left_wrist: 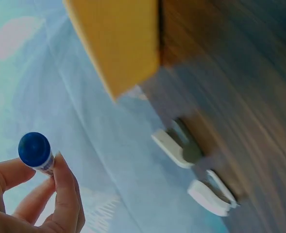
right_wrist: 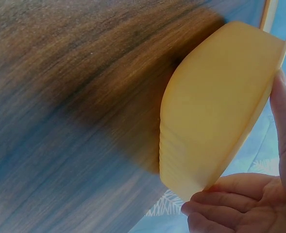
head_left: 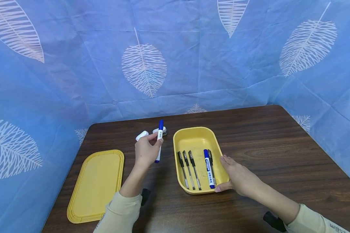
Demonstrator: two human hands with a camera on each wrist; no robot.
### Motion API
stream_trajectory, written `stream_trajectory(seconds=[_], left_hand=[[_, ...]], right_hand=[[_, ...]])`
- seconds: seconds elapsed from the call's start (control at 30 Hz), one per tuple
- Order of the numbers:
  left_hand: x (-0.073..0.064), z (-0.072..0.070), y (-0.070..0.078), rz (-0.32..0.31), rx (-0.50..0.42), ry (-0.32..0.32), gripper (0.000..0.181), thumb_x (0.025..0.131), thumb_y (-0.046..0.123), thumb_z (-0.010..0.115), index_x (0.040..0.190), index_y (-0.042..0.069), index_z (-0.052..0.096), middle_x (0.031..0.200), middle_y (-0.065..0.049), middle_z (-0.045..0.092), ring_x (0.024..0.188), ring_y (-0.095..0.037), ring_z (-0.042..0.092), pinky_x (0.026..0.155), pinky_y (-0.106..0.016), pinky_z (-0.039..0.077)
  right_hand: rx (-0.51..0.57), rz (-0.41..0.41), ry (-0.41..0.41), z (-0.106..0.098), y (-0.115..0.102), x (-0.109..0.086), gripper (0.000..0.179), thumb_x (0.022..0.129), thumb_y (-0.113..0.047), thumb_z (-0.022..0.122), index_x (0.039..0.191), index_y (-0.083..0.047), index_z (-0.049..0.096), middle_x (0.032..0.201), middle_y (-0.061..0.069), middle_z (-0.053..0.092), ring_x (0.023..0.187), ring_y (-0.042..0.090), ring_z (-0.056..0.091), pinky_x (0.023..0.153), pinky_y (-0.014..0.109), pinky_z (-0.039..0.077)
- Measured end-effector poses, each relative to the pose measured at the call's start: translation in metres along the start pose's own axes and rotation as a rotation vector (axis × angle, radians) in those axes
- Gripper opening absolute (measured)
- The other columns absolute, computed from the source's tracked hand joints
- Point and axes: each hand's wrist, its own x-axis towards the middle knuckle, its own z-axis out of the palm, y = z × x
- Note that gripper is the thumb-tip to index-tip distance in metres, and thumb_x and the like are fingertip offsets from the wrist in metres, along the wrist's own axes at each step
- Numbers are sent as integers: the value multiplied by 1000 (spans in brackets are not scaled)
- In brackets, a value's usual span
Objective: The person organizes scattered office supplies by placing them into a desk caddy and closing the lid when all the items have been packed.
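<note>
My left hand (head_left: 146, 150) pinches a white marker with a blue cap (head_left: 161, 124) between thumb and fingers, upright above the table. In the left wrist view the marker's blue end (left_wrist: 34, 149) faces the camera. My right hand (head_left: 240, 176) holds the near right corner of a yellow plastic box (head_left: 193, 130), fingers along the right wall and thumb at the front rim. Inside lie several black-capped pens (head_left: 193, 165), with another blue-capped marker (head_left: 209, 168) beside the rightmost pen. The right wrist view shows the box's outer wall (right_wrist: 215, 102) against that hand.
Two small white staplers, one nearer the back curtain (left_wrist: 174, 145) and one beside it (left_wrist: 210, 196), stand behind my left hand. A yellow lid (head_left: 96, 186) lies flat at the left of the dark wooden table (head_left: 268, 142). A blue leaf-patterned curtain (head_left: 192, 64) hangs behind the table.
</note>
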Motion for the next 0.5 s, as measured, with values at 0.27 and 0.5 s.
stream_trajectory(seconds=[0.27,0.5], left_hand=[[-14,12,26,36,-32,-35,36,88,15,71,124,8,67,96,-9,71,79,-19,60,63,-26,52],[-20,24,32,27,-72,-50,38,87,14,71,124,6,67,92,-8,68,77,-16,59,58,-24,52]], right_hand=[[3,17,-5,-2,-2,-1,112,63,-54,81,142,13,37,148,33,36,137,47,36,108,59,35],[8,46,-18,-2,-3,-1,110,64,-51,83,143,11,36,149,31,35,138,46,35,108,59,35]])
